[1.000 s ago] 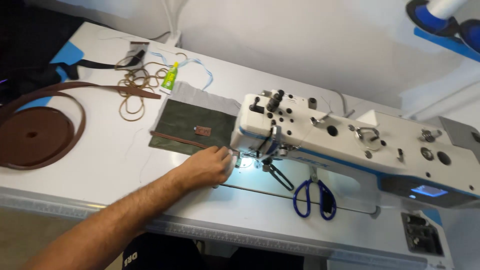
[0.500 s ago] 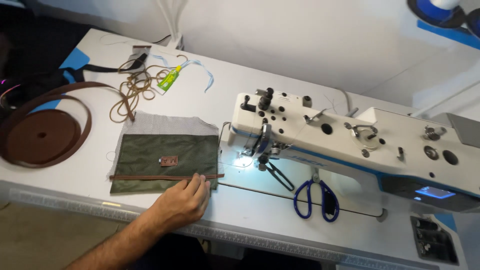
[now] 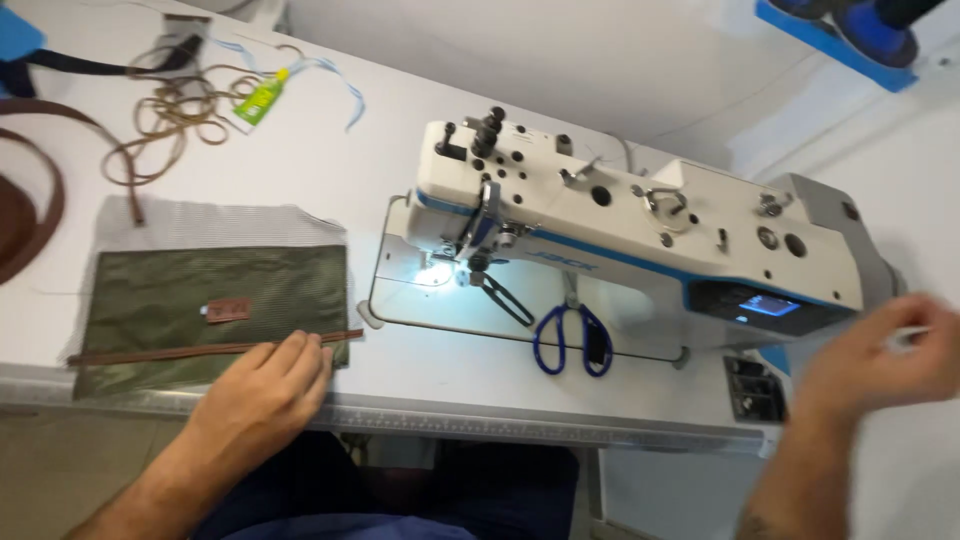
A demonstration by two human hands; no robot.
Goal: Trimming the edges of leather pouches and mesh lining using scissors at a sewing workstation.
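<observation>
An olive green fabric panel (image 3: 210,300) with a small brown patch lies flat on the white table (image 3: 300,170), left of the sewing machine (image 3: 640,225). A thin brown strip (image 3: 180,350) runs along its near edge. My left hand (image 3: 265,390) rests fingers-down on the panel's near right corner, touching the strip. My right hand (image 3: 885,365) is raised and blurred at the far right, next to the machine's end, fingers curled; nothing clear shows in it.
Blue-handled scissors (image 3: 572,340) lie in front of the machine. A lit needle area (image 3: 445,270) glows under the machine head. Brown cord (image 3: 165,110) and a green tube (image 3: 258,100) lie at the back left; a brown strap roll (image 3: 25,200) at the left edge.
The green panel has been drawn away from the needle to the left and toward the table's near edge, my left hand with it. My right hand has come into view at the right.
</observation>
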